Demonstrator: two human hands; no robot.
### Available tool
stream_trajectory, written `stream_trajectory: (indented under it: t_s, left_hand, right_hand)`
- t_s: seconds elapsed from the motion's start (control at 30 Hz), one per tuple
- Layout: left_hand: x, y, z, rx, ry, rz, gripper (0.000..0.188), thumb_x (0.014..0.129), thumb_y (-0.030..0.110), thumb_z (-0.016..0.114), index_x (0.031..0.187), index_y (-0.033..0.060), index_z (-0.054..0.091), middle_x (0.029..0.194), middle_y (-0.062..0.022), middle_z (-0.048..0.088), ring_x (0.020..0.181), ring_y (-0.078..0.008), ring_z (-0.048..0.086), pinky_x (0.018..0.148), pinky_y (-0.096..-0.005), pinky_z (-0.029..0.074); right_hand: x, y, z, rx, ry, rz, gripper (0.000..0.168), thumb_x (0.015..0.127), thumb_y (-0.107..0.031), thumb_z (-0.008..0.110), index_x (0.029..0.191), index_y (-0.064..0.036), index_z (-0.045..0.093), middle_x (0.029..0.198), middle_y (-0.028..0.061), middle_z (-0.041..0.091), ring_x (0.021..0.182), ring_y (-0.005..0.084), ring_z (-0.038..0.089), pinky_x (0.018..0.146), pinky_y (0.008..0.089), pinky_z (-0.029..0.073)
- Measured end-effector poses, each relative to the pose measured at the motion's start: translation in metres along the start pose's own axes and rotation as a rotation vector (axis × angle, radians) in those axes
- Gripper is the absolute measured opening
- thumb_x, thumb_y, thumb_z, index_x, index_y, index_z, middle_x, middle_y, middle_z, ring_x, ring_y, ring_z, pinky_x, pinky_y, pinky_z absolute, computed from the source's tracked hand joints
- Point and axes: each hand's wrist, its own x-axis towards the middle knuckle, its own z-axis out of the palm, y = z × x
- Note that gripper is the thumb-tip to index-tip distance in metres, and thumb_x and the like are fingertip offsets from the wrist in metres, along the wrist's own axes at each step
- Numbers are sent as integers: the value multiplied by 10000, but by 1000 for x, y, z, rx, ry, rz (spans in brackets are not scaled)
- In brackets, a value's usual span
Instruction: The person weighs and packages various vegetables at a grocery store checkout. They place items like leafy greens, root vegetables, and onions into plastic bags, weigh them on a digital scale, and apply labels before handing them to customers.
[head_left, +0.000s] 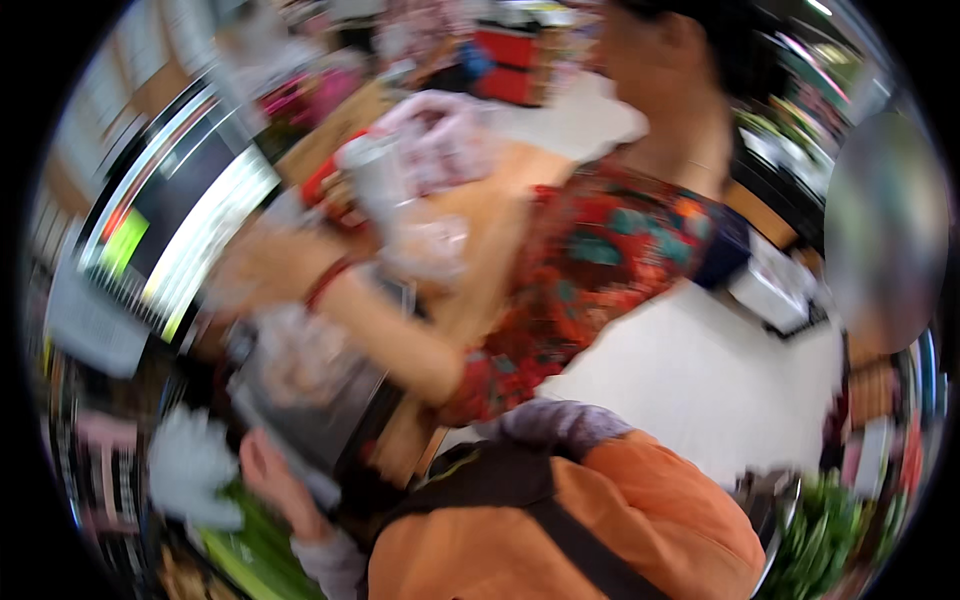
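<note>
My left hand is low on the left, beside the near edge of a grey weighing pan. Blur hides whether its fingers grip anything. On the pan lies a clear plastic bag with pale, roundish contents. My right sleeve bends across my front, but the right hand itself is out of sight. A customer's or co-worker's bare forearm, with a red band at the wrist, reaches over the pan towards a lit display screen. That person wears a red floral top.
Filled plastic bags and a pinkish bag stand on a wooden counter. Leafy greens lie at the lower right and long green stalks at the lower left. A white box is on the right.
</note>
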Motion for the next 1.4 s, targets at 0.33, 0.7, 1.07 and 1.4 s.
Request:
stream_trajectory:
  t_s: [0.33,0.7,1.07,1.4]
  left_hand:
    - [72,32,-5,118,-28,367,99,863,92,620,811,10,603,642,65,503,577,-5,410,510,-178,330]
    - [210,104,33,937,144,1207,351,759,240,660,1058,68,596,1095,-99,594,1062,-304,475,915,-410,365]
    - [241,106,53,1070,126,1364,470,805,319,642,1206,101,534,1166,-111,566,1174,-345,433,962,-453,337]
    - [157,42,16,552,-517,583,376,854,125,628,1195,16,515,814,-50,660,725,-83,593,698,-231,468]
  right_hand:
    - [-7,-2,-12,53,-46,58,175,770,-190,646,871,-51,616,824,143,596,762,311,604,677,385,491]
    - [-2,0,-1,77,12,8,145,761,-147,642,832,-28,597,796,150,586,744,318,600,664,391,481]
    - [0,-3,-6,55,19,63,175,770,-183,606,891,-57,598,826,144,600,766,331,600,655,414,482]
    - [3,-10,-6,56,-46,127,155,757,-179,592,869,-72,593,852,116,607,800,317,612,695,402,494]
